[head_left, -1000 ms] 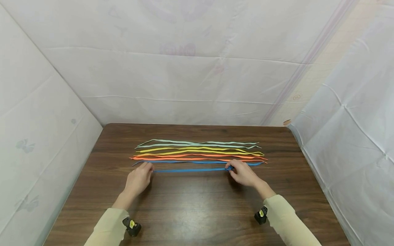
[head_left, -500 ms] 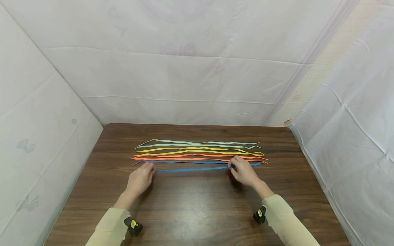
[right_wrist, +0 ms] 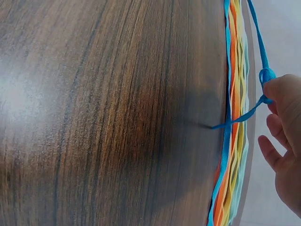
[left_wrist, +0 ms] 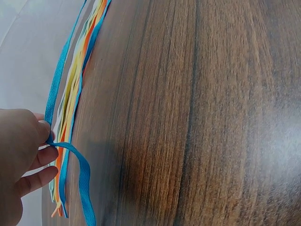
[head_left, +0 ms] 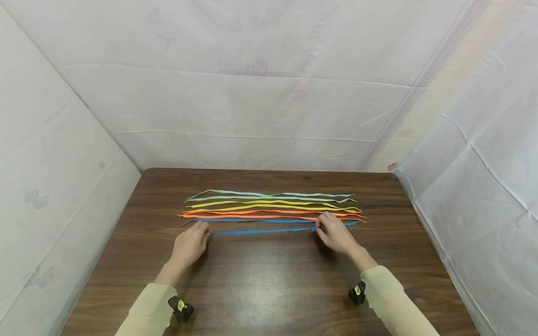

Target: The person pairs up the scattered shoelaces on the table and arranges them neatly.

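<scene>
A flat blue shoelace (head_left: 260,232) stretches between the two hands in the head view. My left hand (head_left: 190,241) pinches it between thumb and forefinger; in the left wrist view a loose tail (left_wrist: 83,172) of the lace hangs past the fingers. My right hand (head_left: 335,232) pinches the other end, where the right wrist view shows a small knotted loop (right_wrist: 266,76) at the thumb and a thin end trailing down from it. Behind the held lace, a second blue shoelace (head_left: 248,221) lies along the table.
Beyond it lie orange laces (head_left: 260,216), yellow laces (head_left: 273,202) and pale mint laces (head_left: 244,199), laid side by side across the brown wooden table (head_left: 260,280). White sheeting (head_left: 260,107) closes off the back and both sides.
My right hand has shifted slightly right and away from the body, still pinching the blue shoelace. The left hand has hardly moved. The laces on the table lie as before.
</scene>
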`<state>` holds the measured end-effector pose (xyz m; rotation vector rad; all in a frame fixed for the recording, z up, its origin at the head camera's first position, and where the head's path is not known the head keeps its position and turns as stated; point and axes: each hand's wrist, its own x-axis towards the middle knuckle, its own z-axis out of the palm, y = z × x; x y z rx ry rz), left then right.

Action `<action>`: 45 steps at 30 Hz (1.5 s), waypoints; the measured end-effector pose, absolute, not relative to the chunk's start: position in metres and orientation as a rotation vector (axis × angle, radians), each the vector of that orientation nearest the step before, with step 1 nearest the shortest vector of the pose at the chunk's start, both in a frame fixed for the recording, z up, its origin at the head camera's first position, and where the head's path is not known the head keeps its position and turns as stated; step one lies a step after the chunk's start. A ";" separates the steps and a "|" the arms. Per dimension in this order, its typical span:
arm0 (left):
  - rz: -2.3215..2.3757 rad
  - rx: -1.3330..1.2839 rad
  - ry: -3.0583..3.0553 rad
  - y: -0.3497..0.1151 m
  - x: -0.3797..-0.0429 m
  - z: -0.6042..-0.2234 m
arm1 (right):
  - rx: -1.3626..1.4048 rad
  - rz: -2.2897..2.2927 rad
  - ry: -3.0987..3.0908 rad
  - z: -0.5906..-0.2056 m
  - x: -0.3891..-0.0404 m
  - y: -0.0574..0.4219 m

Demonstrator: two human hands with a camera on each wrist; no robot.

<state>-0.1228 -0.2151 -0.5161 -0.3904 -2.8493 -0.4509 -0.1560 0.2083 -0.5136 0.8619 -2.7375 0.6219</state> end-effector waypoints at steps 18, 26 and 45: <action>-0.449 -0.400 -2.861 -0.209 -0.123 -0.515 | 0.780 0.869 -2.803 -0.508 -0.155 0.199; -0.459 -0.388 -2.859 -0.212 -0.122 -0.516 | 0.646 1.131 -2.906 -0.506 -0.153 0.202; -0.449 -0.390 -2.847 -0.216 -0.121 -0.516 | 0.497 1.448 -2.872 -0.506 -0.153 0.204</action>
